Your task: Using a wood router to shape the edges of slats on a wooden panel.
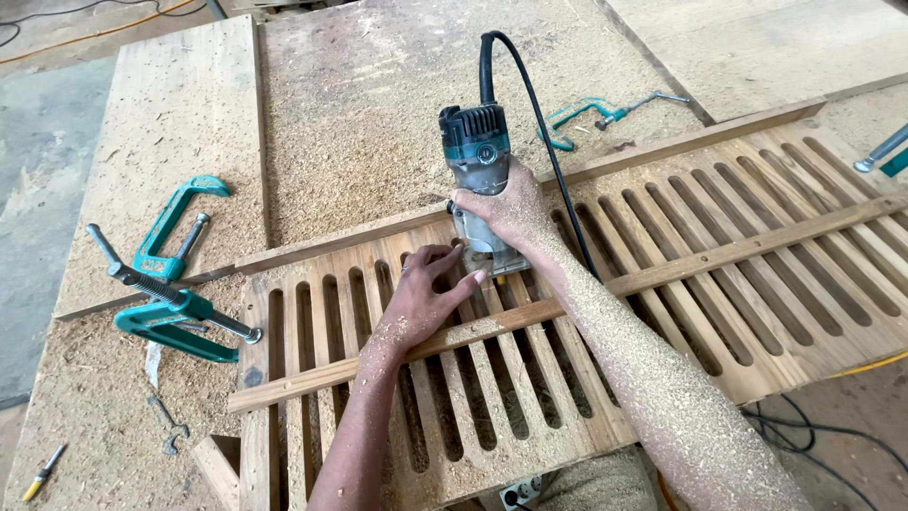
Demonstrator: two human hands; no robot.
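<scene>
One trim router [478,175] stood upright on one slotted wooden panel [719,255], near the panel's back edge. The right hand [506,210] was wrapped tight round the router's body, fingers fully closed on it. The left hand [423,293] lay half open, fingertips [454,274] pressing by the router's base and the palm over the thin batten [757,248]. Three teal clamps showed: two [175,284] together at the worktop's left edge, one [591,114] toward its back.
</scene>
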